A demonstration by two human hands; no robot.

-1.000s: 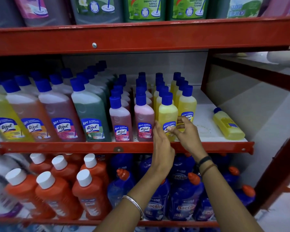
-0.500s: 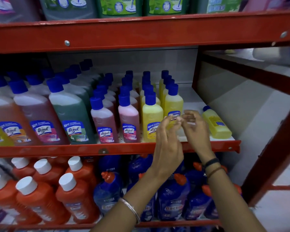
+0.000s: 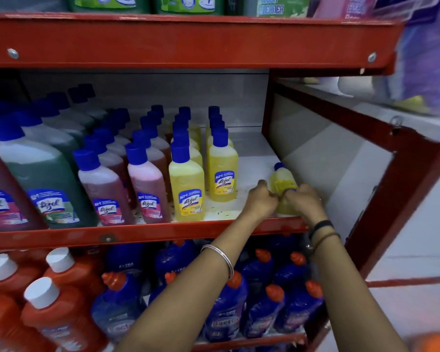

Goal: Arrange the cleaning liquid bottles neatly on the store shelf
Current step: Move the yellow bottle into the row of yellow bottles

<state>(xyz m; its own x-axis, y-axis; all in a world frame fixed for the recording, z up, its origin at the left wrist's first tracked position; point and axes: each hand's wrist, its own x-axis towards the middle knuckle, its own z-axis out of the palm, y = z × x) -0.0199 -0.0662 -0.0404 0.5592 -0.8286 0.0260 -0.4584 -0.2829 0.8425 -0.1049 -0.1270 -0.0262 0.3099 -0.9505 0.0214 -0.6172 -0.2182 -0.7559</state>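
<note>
A small yellow bottle with a blue cap lies tilted at the right end of the middle shelf. My left hand and my right hand both close around its lower part. To the left stand upright rows of yellow bottles, with another yellow row beside it, then pink bottles and large green bottles, all blue-capped.
The red upper shelf beam hangs over the hands. The shelf's right side panel is close to the lying bottle. Below are orange bottles and blue bottles with orange caps. White shelf floor shows between the yellow row and the lying bottle.
Both hands moved right, away from the front standing yellow bottles, and closed on the lying yellow bottle at the shelf's right end. The view shifted right as well.
</note>
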